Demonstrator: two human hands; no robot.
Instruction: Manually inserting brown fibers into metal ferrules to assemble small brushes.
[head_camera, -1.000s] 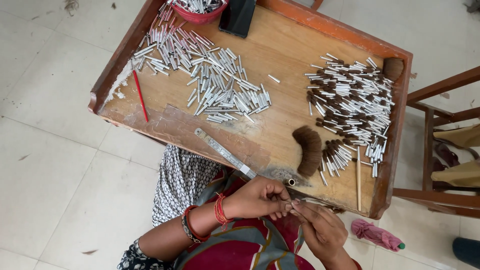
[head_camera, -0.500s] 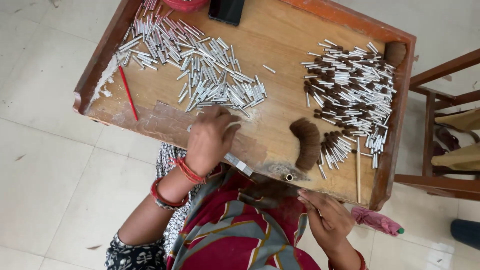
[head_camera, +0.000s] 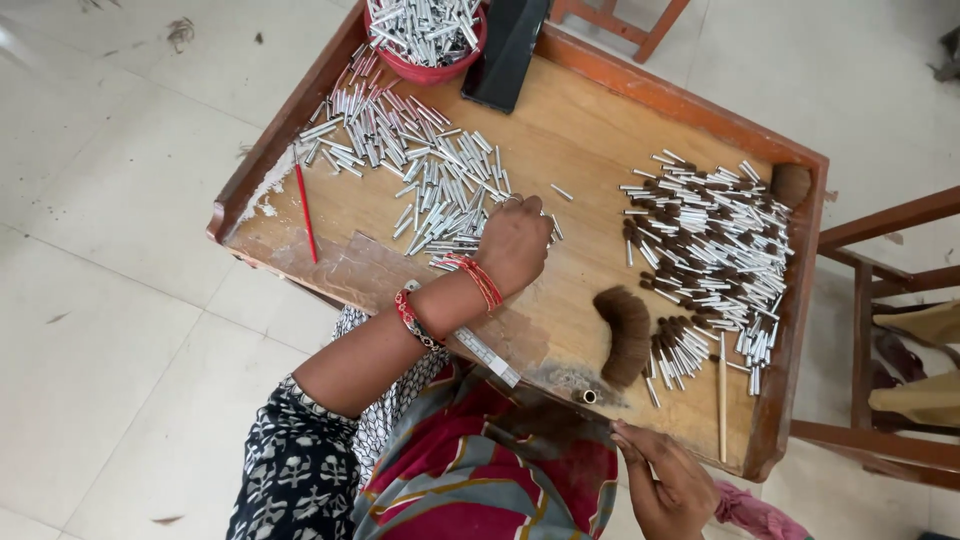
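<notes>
Left hand (head_camera: 515, 243) curled over near edge of silver tube pile (head_camera: 420, 170), grasp hidden, right hand (head_camera: 668, 482) pinched at near table edge (head_camera: 640, 420), contents unclear

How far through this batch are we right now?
Done: a large pile of filled tubes lies on the table's right. In hand: left hand reaches into the loose empty tubes; right hand waits at the near edge. Left: those tubes, the red bowl's and a dark hair bundle.
</notes>
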